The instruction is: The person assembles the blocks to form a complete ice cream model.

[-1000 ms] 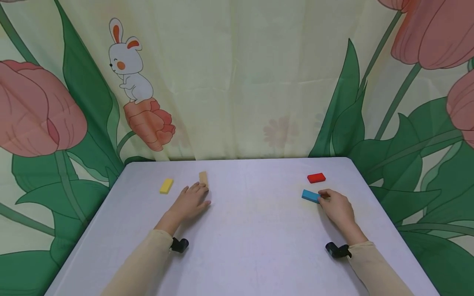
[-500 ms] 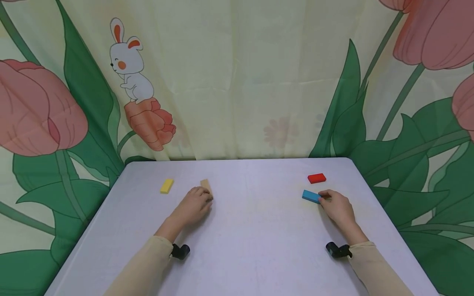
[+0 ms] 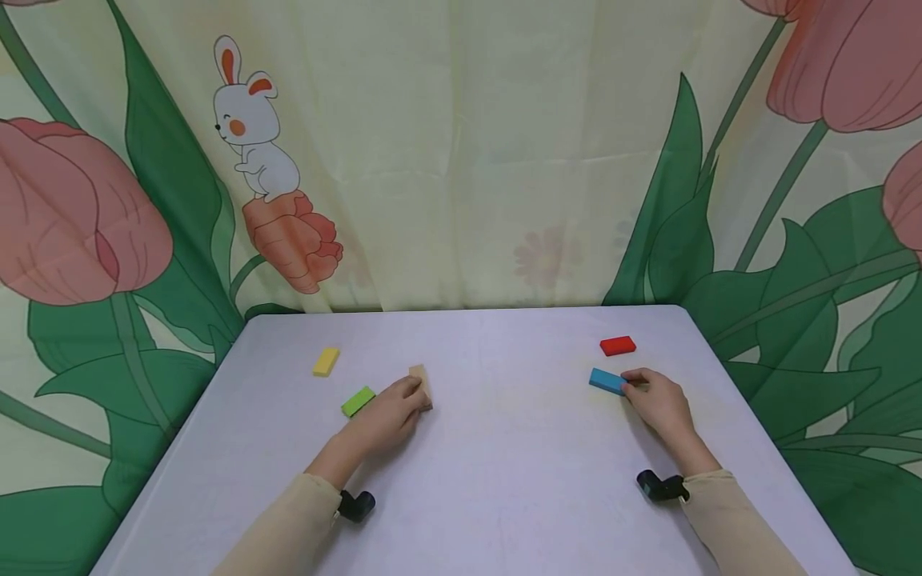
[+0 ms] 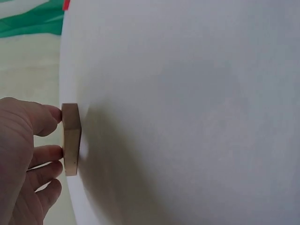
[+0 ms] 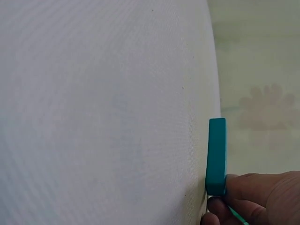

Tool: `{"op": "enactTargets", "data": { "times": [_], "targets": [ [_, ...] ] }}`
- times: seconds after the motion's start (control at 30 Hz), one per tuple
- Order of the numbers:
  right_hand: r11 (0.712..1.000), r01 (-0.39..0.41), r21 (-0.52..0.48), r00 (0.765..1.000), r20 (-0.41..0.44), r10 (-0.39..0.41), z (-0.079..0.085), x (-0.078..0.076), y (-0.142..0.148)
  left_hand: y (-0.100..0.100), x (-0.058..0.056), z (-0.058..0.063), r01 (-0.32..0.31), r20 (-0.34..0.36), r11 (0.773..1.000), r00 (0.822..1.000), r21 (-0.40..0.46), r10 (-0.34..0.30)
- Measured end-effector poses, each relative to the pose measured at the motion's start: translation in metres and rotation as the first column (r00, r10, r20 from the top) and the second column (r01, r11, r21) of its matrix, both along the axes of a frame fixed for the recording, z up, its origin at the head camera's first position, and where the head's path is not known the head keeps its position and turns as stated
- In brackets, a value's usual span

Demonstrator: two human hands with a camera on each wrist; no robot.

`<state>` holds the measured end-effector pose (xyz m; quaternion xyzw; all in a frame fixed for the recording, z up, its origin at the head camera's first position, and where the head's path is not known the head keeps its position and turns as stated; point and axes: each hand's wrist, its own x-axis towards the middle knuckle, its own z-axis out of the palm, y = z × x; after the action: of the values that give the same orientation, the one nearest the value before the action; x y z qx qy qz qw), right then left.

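Note:
My left hand (image 3: 389, 416) grips a plain wooden block (image 3: 421, 382) left of the table's middle. In the left wrist view the thumb and fingertips sit against one side of this wooden block (image 4: 71, 140), low over the white surface. On the right, my right hand (image 3: 657, 402) pinches one end of a blue block (image 3: 607, 382) between thumb and fingers. The blue block (image 5: 216, 157) looks teal in the right wrist view, its far end sticking out from the fingertips. Beside the left hand lies a green block (image 3: 357, 402), partly behind the wrist side.
A yellow block (image 3: 326, 362) lies at the back left of the white table (image 3: 504, 480). Behind the blue block is a red block (image 3: 617, 346). A printed curtain (image 3: 461, 160) hangs at the table's back edge. Black wrist cameras sit at both sleeves.
My left hand has drawn the wooden block rightward and toward me, uncovering the green block. My right hand keeps hold of the blue block in nearly the same spot.

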<state>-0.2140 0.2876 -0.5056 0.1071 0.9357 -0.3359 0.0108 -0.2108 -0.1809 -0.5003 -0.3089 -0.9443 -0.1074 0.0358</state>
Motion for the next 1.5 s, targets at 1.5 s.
{"op": "enactTargets", "data": {
  "times": [1.5],
  "targets": [
    [1.000, -0.007, 0.011, 1.000, -0.004, 0.008, 0.002, -0.004, -0.008, 0.061, 0.066, -0.010, 0.296, -0.019, 0.953, 0.955, 0.068, -0.295]
  ]
}}
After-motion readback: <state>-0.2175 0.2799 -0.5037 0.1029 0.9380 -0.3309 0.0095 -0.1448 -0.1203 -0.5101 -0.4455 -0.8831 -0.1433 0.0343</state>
